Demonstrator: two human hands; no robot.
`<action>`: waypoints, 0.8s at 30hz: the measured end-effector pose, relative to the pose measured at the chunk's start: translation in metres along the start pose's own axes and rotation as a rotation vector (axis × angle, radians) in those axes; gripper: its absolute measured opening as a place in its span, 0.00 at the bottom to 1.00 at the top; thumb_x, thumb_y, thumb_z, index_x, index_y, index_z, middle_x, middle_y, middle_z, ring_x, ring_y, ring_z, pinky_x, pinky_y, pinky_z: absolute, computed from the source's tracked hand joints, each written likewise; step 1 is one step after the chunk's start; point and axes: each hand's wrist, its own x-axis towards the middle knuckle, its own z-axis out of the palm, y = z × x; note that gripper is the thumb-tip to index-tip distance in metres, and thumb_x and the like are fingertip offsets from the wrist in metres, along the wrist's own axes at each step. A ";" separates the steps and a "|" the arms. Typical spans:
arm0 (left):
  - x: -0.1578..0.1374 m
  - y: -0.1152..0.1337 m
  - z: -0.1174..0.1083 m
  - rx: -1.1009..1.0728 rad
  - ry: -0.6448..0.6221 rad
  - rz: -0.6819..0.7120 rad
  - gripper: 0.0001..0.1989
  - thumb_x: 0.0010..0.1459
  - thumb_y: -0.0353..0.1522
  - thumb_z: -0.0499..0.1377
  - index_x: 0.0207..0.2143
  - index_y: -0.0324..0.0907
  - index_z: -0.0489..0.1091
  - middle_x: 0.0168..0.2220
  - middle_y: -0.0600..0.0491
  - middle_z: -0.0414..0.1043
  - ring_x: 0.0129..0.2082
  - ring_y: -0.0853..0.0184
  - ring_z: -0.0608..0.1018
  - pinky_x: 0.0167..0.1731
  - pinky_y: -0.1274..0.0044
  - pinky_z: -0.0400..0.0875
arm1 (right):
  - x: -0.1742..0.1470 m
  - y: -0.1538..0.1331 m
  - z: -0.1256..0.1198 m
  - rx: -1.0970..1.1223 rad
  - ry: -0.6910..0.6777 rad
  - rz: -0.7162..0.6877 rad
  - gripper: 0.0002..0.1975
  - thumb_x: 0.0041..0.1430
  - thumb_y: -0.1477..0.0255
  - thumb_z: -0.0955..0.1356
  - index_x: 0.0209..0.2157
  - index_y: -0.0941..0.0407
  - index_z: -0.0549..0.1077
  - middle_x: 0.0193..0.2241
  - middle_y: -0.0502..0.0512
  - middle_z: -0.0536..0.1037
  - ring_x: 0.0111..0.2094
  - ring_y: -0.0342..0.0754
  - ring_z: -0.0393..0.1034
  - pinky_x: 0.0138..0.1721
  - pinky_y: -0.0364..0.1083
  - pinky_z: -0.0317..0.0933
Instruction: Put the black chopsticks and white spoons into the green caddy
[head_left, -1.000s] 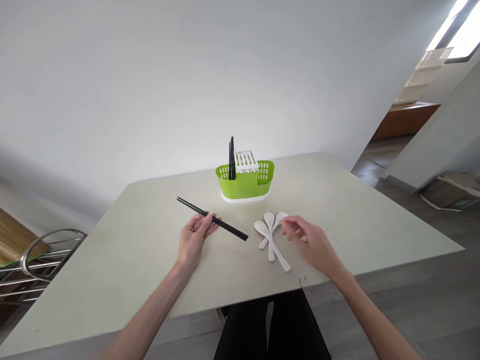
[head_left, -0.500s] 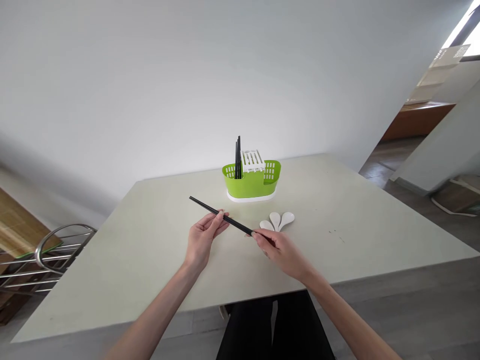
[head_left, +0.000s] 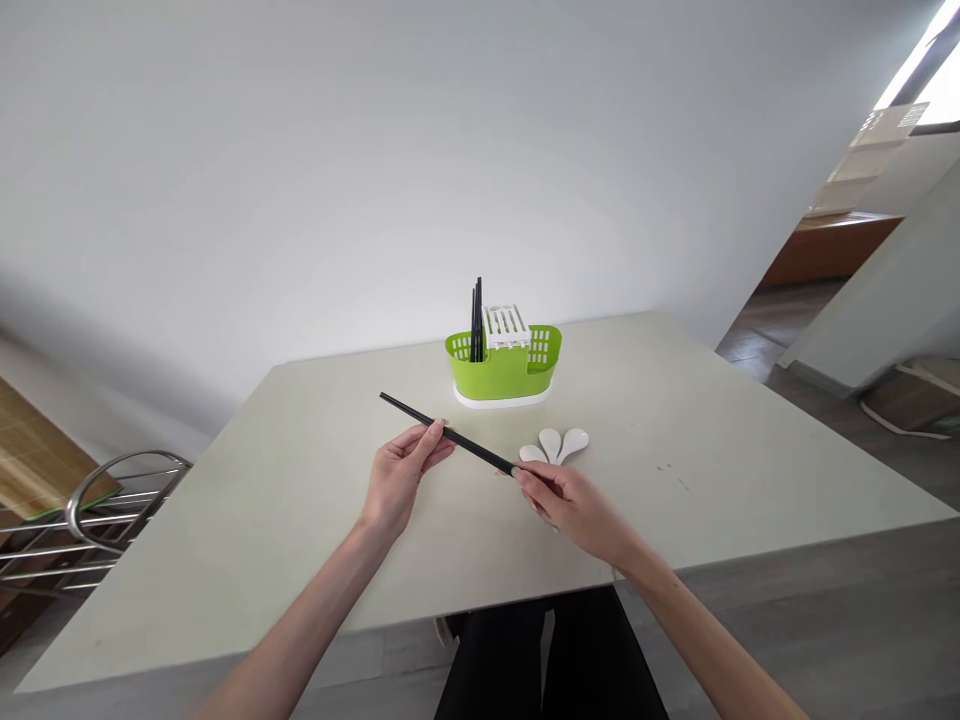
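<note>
A pair of black chopsticks (head_left: 480, 452) is held slantwise above the table, the two lying close together. My left hand (head_left: 403, 468) pinches them near the middle between thumb and fingers. At their lower right end, my right hand (head_left: 570, 505) grips them, hiding that end. Just behind my right hand lie three white spoons (head_left: 551, 443), bowls fanned out, their handles covered by the hand. Farther back stands a green cutlery holder (head_left: 491, 380) on a white base, with more black chopsticks (head_left: 476, 325) upright in its left compartment and a white slotted rack (head_left: 507, 326) over its middle.
The pale table (head_left: 285, 540) meets a white wall (head_left: 360, 180) at the back. A metal rack (head_left: 97, 520) with a wooden board (head_left: 45, 450) is at the left. A stool (head_left: 915, 400) stands on the floor at the right.
My right hand has shifted slightly right along the chopsticks toward their end. My left hand keeps its pinch, almost in place. The view has tilted a little.
</note>
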 end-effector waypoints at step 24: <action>0.189 0.090 0.026 0.632 0.069 0.520 0.16 0.55 0.43 0.71 0.35 0.38 0.82 0.35 0.46 0.85 0.34 0.57 0.87 0.42 0.67 0.83 | -0.033 0.099 -0.124 -0.230 0.510 0.100 0.27 0.66 0.46 0.66 0.49 0.55 0.76 0.25 0.50 0.73 0.27 0.48 0.67 0.32 0.48 0.61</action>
